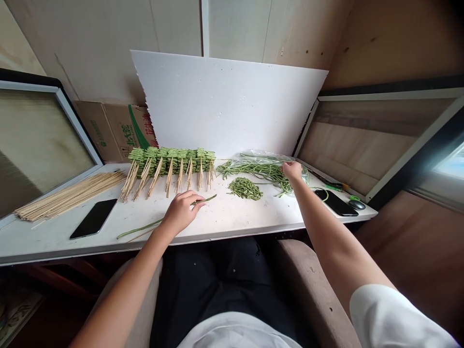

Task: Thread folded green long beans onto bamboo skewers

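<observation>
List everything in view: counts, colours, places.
Table: one, white, centre
Skewered beans: row, green, rear left
Loose skewers: many, tan, left
Phones: two, black, left and right
Cut beans: pile, green, centre
Long beans: heap, green, right
Plastic bag: one, clear, right
Board: one, white, behind table
Carton: one, brown, rear left
Framed panels: two, brownish, either side
Rounded object: one, grey, right
Armchair: one, beige, below
Trousers: one, black, below
Left hand: one, bare, centre, holding bean
Right hand: one, bare, at long beans
</observation>
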`<state>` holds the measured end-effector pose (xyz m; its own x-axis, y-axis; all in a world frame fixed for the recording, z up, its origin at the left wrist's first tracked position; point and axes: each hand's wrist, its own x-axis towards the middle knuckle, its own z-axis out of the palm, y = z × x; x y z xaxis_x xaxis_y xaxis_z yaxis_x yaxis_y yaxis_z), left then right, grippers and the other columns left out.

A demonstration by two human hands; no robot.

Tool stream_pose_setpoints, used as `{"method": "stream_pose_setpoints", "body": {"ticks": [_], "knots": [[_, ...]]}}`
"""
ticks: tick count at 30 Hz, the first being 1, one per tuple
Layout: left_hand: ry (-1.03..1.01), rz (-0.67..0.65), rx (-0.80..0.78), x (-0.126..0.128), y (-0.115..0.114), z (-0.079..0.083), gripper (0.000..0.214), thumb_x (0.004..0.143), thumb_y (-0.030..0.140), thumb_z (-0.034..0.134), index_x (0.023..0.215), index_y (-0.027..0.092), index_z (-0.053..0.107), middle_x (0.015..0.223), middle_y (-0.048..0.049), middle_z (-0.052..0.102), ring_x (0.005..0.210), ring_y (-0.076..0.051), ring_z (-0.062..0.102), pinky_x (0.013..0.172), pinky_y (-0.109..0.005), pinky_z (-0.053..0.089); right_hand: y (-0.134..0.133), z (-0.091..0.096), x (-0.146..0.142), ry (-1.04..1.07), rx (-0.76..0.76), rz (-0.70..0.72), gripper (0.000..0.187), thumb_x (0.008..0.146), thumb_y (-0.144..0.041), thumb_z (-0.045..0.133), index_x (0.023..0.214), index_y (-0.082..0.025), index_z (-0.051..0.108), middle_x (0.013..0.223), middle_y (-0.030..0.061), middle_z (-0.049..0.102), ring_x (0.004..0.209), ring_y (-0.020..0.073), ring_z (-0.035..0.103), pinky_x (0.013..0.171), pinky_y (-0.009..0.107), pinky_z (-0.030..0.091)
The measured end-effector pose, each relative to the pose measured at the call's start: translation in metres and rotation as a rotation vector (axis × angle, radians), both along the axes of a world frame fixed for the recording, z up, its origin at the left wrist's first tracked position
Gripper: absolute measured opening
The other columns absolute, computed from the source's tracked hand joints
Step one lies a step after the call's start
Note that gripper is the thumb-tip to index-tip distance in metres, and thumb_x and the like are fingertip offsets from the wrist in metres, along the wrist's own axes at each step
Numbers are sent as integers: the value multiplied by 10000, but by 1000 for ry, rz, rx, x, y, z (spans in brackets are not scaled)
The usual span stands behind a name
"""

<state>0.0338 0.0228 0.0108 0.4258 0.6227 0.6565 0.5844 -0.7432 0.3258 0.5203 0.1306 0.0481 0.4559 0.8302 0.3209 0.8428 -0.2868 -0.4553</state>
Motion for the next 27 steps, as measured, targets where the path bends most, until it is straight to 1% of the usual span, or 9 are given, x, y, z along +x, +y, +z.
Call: {"method": "stream_pose_setpoints", "body": {"ticks": [3,6,9,12,15,18,22,25,27], "knots": [[-13,-8,11,-1,1,0,133,993,290,684,1030,208,782,1015,-80,760,909,-241,722,856,-377,557,-12,-7,-4,-33,-63,68,294,979,-255,610,1148,-77,772,930,149,768,829,232,678,764,288,510],[-21,-10,14,-1,1,-2,136,991,298,684,1038,215,781,1011,-80,759,908,-241,722,835,-371,562,-18,-16,-9,-87,-110,178,277,964,-285,671,1176,-140,774,1037,124,767,911,220,665,796,279,492],[-11,-8,10,1,0,-3,137,993,305,681,1037,224,782,1011,-78,762,900,-241,720,835,-375,563,-16,-24,-13,-137,-205,279,235,912,-329,763,1080,-170,803,997,114,767,1039,267,641,861,306,495],[0,-10,2,4,-1,-5,128,987,294,689,1039,223,783,1010,-75,763,893,-241,721,835,-377,562,-11,-30,-15,-180,-279,309,185,881,-308,800,1009,-175,811,957,131,766,1190,334,591,935,355,495],[6,-15,0,5,-1,-5,119,983,282,694,1035,226,785,1009,-72,766,887,-238,723,835,-374,563,-7,-35,-17,-214,-292,286,129,920,-268,754,986,-167,801,1025,164,763,1257,346,568,986,373,482],[6,-21,2,5,-1,-6,115,983,281,692,1028,228,785,1004,-71,768,881,-236,722,833,-371,563,-3,-35,-16,-220,-285,225,135,943,-268,728,965,-148,787,1058,186,751,1202,336,614,980,374,486],[17,-18,0,5,0,-8,116,989,281,687,1026,221,778,1006,-72,767,892,-237,720,835,-374,557,5,-25,-6,-180,-237,78,213,997,-256,648,1045,-79,756,1096,232,722,1085,302,675,931,364,488],[18,-15,-10,4,-1,-8,122,991,277,684,1032,209,776,1011,-76,765,902,-241,722,838,-383,556,13,-17,5,-109,-168,-34,297,1025,-247,586,1132,-3,717,1142,296,686,1072,298,678,900,367,485],[18,-13,-18,4,-1,-8,129,992,278,683,1038,205,778,1016,-80,764,913,-243,723,842,-385,558,18,-15,9,-45,-114,-47,331,1029,-249,561,1115,32,713,1114,322,680,1048,308,680,871,376,493]]}}
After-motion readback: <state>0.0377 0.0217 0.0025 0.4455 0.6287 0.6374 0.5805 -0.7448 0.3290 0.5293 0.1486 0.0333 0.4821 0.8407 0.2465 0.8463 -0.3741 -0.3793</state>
